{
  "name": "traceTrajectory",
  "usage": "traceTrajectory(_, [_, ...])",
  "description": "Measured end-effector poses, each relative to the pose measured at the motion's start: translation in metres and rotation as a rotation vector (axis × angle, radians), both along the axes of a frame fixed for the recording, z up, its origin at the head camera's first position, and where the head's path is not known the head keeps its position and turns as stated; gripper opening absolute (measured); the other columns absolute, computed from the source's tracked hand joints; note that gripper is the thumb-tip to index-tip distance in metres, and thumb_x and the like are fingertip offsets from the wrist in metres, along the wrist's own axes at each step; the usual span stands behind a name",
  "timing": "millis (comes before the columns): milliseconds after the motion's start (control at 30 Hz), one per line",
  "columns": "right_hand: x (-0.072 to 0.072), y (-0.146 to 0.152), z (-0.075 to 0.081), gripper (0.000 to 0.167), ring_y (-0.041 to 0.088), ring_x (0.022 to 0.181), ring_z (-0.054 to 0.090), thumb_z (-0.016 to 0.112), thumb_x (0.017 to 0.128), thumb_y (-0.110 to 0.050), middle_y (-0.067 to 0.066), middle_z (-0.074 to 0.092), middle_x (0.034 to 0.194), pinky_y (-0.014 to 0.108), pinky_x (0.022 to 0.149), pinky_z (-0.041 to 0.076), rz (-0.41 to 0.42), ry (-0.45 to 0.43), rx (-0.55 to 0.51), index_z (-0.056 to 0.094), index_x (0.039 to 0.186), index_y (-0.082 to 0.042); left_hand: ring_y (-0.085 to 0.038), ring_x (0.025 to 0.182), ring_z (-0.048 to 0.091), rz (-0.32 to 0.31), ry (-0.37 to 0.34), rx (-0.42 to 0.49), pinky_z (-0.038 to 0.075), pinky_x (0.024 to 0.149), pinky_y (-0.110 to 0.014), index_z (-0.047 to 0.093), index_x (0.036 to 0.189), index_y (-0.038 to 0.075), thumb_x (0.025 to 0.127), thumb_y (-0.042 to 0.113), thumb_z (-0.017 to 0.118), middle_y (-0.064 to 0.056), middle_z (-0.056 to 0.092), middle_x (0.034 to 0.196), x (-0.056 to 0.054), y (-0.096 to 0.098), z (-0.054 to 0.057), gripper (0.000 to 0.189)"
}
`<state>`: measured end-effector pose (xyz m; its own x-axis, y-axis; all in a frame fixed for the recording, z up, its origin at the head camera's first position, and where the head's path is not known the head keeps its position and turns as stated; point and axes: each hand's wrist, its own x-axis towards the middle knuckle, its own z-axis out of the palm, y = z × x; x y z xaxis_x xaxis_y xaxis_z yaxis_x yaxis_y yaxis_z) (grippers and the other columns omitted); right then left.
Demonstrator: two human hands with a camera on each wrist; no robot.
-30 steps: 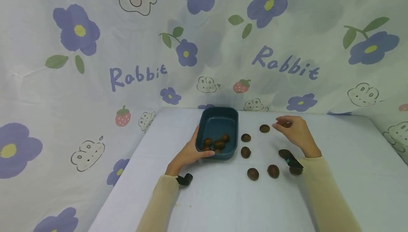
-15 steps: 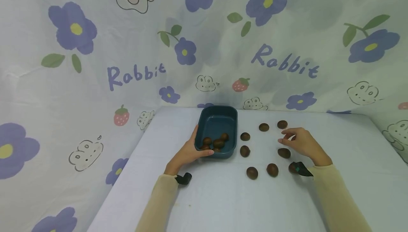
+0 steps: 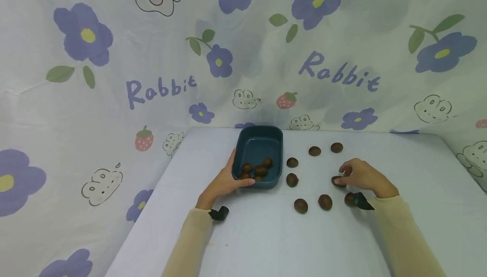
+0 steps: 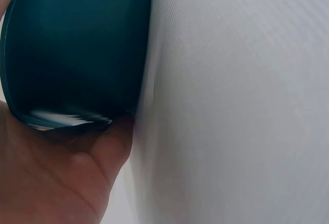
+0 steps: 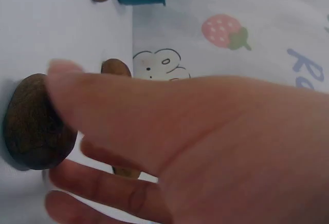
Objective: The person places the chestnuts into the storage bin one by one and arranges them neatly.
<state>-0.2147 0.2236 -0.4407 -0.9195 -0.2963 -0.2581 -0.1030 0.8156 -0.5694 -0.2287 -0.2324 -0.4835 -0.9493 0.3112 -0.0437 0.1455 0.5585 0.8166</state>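
A deep teal rectangular dish stands at the back of the table with several brown kiwis in its near end. My left hand grips its near left corner, thumb along the front rim and fingers against the left wall. In the left wrist view the dish fills the upper left, above the palm. My right hand is at a kiwi on the table. Its thumb lies over the kiwi's near side, and the other fingers curl round the opposite side.
Several more kiwis lie spread on the white table: one by the dish, others at the back and in front. Another kiwi sits beneath the right wrist strap. A printed curtain hangs behind the table's far edge.
The right hand let go of a kiwi at the back right, drew back toward the person, and lowered onto a nearer one. The left hand keeps its grip on the dish.
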Motion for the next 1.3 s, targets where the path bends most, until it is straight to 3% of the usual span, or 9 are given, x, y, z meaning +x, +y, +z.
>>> traceTrajectory(200, [-0.0004, 0.0002, -0.0006, 0.052, 0.036, 0.098, 0.067, 0.085, 0.084, -0.022, 0.027, 0.069, 0.108, 0.050, 0.083, 0.057, 0.008, -0.022, -0.011, 0.066, 0.118, 0.013, -0.037, 0.158, 0.028, 0.021, -0.023, -0.014, 0.029, 0.123, -0.065, -0.009, 0.166, 0.034, 0.075, 0.061, 0.086, -0.006, 0.015, 0.175, 0.0010, 0.0000, 0.0008, 0.135])
traceTrajectory(533, [-0.0010, -0.0012, -0.0078, 0.038, 0.028, 0.092, 0.066, 0.083, 0.083, -0.018, 0.020, 0.073, 0.103, 0.046, 0.081, 0.057, -0.019, 0.024, -0.045, 0.071, 0.107, 0.010, -0.037, 0.159, 0.026, 0.011, -0.044, -0.009, 0.027, 0.124, -0.065, -0.010, 0.166, 0.036, 0.076, 0.060, 0.086, -0.007, 0.013, 0.175, 0.0028, 0.0011, 0.0024, 0.133])
traceTrajectory(833, [-0.0033, -0.0056, -0.0089, 0.038, 0.033, 0.096, 0.068, 0.079, 0.087, -0.020, 0.023, 0.074, 0.108, 0.051, 0.084, 0.057, -0.059, 0.058, -0.031, 0.072, 0.110, 0.009, -0.039, 0.159, 0.024, 0.013, -0.040, -0.017, 0.027, 0.124, -0.066, -0.010, 0.167, 0.030, 0.076, 0.060, 0.086, -0.009, 0.012, 0.176, 0.0007, -0.0004, 0.0028, 0.135])
traceTrajectory(1033, [-0.0056, -0.0046, -0.0073, 0.039, 0.036, 0.101, 0.068, 0.076, 0.090, -0.021, 0.025, 0.073, 0.113, 0.052, 0.086, 0.057, -0.086, 0.088, -0.056, 0.071, 0.115, 0.009, -0.038, 0.159, 0.023, 0.003, -0.034, -0.007, 0.026, 0.124, -0.066, -0.010, 0.166, 0.033, 0.077, 0.060, 0.085, -0.007, 0.010, 0.176, 0.0011, 0.0006, 0.0033, 0.133])
traceTrajectory(1300, [-0.0091, -0.0041, -0.0087, 0.046, 0.034, 0.101, 0.072, 0.076, 0.093, -0.023, 0.028, 0.071, 0.120, 0.041, 0.080, 0.059, -0.116, 0.145, -0.159, 0.068, 0.123, 0.010, -0.037, 0.159, 0.024, 0.009, -0.029, -0.008, 0.027, 0.124, -0.065, -0.009, 0.166, 0.035, 0.075, 0.062, 0.086, -0.007, 0.012, 0.176, -0.0006, -0.0004, 0.0019, 0.135])
